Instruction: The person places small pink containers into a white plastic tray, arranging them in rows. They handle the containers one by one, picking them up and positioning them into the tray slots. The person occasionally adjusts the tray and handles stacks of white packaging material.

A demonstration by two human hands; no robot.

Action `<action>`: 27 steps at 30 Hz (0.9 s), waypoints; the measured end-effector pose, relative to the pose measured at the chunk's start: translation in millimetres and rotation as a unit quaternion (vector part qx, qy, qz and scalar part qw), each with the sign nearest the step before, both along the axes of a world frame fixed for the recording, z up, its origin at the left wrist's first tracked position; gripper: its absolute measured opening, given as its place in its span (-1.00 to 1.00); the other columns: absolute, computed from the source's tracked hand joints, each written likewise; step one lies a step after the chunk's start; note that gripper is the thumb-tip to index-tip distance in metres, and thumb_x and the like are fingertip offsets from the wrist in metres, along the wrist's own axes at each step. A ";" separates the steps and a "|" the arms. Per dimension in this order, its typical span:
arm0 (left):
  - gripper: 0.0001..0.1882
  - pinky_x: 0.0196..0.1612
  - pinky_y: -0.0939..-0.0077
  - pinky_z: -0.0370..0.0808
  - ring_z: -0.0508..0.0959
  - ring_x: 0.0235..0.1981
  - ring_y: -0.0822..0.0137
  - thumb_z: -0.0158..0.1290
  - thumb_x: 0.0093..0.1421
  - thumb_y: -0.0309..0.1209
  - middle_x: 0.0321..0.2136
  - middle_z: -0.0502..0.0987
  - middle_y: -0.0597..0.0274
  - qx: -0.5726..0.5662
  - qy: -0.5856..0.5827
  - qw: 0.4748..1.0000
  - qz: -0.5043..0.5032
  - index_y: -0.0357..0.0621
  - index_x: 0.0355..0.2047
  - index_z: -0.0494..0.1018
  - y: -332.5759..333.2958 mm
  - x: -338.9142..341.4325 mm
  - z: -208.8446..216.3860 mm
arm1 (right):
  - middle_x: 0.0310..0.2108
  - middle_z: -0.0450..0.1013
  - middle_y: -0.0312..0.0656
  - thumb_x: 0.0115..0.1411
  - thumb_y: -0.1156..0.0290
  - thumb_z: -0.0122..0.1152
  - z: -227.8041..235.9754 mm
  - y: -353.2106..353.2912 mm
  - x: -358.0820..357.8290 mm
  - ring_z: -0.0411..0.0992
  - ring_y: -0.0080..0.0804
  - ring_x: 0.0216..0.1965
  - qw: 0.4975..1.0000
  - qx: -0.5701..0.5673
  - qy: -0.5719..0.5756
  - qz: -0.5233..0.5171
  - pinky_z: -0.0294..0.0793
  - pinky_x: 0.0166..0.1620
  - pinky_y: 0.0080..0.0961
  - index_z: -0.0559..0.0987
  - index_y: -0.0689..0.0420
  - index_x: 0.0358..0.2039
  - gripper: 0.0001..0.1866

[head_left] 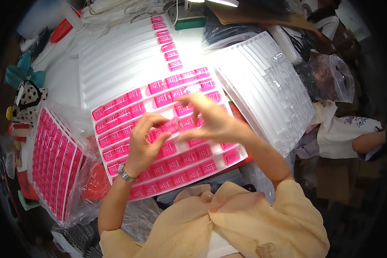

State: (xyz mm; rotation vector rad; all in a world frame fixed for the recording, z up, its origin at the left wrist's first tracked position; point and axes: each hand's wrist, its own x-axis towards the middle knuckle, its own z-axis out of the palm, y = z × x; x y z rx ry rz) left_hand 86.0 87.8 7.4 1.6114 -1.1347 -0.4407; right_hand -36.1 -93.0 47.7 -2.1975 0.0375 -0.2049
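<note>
My left hand (pixel 147 136), with a metal watch on its wrist, is closed on a small pink plastic case (pixel 172 125) with white print. Thumb and fingers pinch it above a white tray (pixel 176 148) filled with rows of similar pink cases (pixel 174 163). Just to the right, my right hand (pixel 213 118) hovers over the same tray, thumb and fingers spread apart, nothing visible between them. Its thumb tip is close to the held case; whether it touches cannot be told. A few gaps show between the cases near both hands.
Behind lies a ribbed white tray (pixel 116 64) with one column of pink cases (pixel 168 46) at its right end. Stacked clear trays (pixel 266 81) stand at right. Bagged trays of pink pieces (pixel 56 163) lean at left. Cables (pixel 120 15) run along the back.
</note>
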 end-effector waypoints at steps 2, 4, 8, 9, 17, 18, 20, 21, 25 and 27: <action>-0.72 -0.18 0.40 0.45 0.47 -0.26 0.24 0.24 -0.07 -0.53 -0.36 0.47 0.16 0.077 -0.148 0.983 0.075 -0.22 -0.29 0.48 0.5 11.3 2.2 | -0.22 0.47 -0.13 -0.04 0.33 0.43 9.3 -55.9 -14.0 0.42 -0.46 -0.38 0.983 0.055 0.024 -0.176 0.46 -0.31 -0.55 0.40 0.22 0.04 -0.37; -0.74 -0.16 0.37 0.42 0.44 -0.25 0.21 0.23 -0.07 -0.52 -0.38 0.46 0.16 0.105 -0.257 0.957 0.088 -0.22 -0.32 0.49 -4.2 23.4 -6.2 | -0.09 0.43 0.06 0.05 0.33 0.31 5.9 -126.3 -39.7 0.38 -0.13 -0.05 0.867 -0.360 0.014 -0.344 0.38 -0.03 -0.27 0.38 0.26 0.03 -0.45; -0.75 -0.13 0.34 0.37 0.39 -0.23 0.19 0.23 -0.05 -0.49 -0.39 0.45 0.15 0.096 -0.235 0.966 0.053 -0.21 -0.32 0.49 -26.9 19.0 -16.3 | 0.03 0.35 -0.02 0.06 0.42 0.22 -13.7 -196.5 -94.9 0.27 -0.03 0.05 0.817 -0.456 0.224 -0.274 0.29 0.07 -0.22 0.42 0.15 0.04 -0.52; -0.74 -0.16 0.37 0.35 0.38 -0.25 0.23 0.24 -0.05 -0.47 -0.38 0.44 0.18 0.084 -0.246 0.964 0.057 -0.20 -0.31 0.50 -24.6 20.0 -17.7 | 0.01 0.36 -0.04 0.04 0.44 0.24 -15.1 -200.9 -99.4 0.27 -0.04 0.04 0.841 -0.448 0.185 -0.240 0.29 0.06 -0.22 0.43 0.14 0.01 -0.53; -0.68 -0.15 0.32 0.30 0.40 -0.21 0.27 0.27 -0.10 -0.36 -0.30 0.46 0.27 0.127 -0.335 0.932 0.048 -0.14 -0.29 0.56 19.0 7.0 -6.4 | -0.42 0.38 -0.21 -0.06 0.52 0.29 -3.1 -202.9 -100.9 0.38 -0.32 -0.36 0.909 -0.333 0.060 -0.242 0.39 -0.22 -0.47 0.48 0.19 -0.32 -0.75; -0.69 -0.14 0.33 0.30 0.40 -0.20 0.28 0.27 -0.10 -0.37 -0.30 0.46 0.27 0.132 -0.341 0.930 0.043 -0.14 -0.29 0.56 19.1 5.4 -4.9 | -0.43 0.38 -0.25 -0.03 0.50 0.29 -3.7 -198.1 -92.3 0.37 -0.39 -0.39 0.921 -0.268 0.000 -0.283 0.39 -0.26 -0.52 0.49 0.19 -0.32 -0.77; -0.70 -0.13 0.33 0.29 0.41 -0.18 0.28 0.26 -0.09 -0.38 -0.28 0.46 0.27 0.143 -0.351 0.925 0.031 -0.15 -0.30 0.55 20.3 1.1 -1.7 | -0.45 0.39 -0.33 0.03 0.45 0.29 -8.7 -180.6 -70.6 0.36 -0.54 -0.46 0.918 -0.128 -0.114 -0.359 0.39 -0.34 -0.60 0.49 0.18 -0.32 -0.80; -0.70 -0.09 0.34 0.29 0.41 -0.17 0.27 0.25 -0.08 -0.40 -0.27 0.46 0.26 0.143 -0.356 0.923 0.033 -0.16 -0.28 0.52 19.6 -1.1 -1.3 | -0.43 0.41 -0.39 0.11 0.38 0.25 -13.8 -170.0 -59.7 0.33 -0.69 -0.48 0.931 0.027 -0.114 -0.345 0.37 -0.39 -0.69 0.51 0.16 -0.29 -0.81; -0.67 -0.09 0.34 0.31 0.42 -0.17 0.24 0.25 -0.07 -0.44 -0.28 0.46 0.24 0.150 -0.312 0.937 0.045 -0.18 -0.25 0.49 21.7 -3.4 -0.8 | -0.42 0.37 -0.28 0.24 0.35 0.09 -18.7 -88.0 -10.3 0.36 -0.51 -0.44 0.817 0.513 -0.072 -0.255 0.41 -0.33 -0.58 0.47 0.23 -0.13 -0.74; -0.67 -0.12 0.37 0.36 0.44 -0.20 0.24 0.24 -0.06 -0.47 -0.29 0.47 0.22 0.134 -0.300 0.942 0.059 -0.20 -0.24 0.47 22.5 -1.9 0.4 | -0.36 0.33 -0.19 0.33 0.29 -0.10 -36.0 -83.7 5.6 0.32 -0.41 -0.36 0.636 0.761 -0.026 -0.125 0.42 -0.30 -0.51 0.38 0.27 -0.13 -0.71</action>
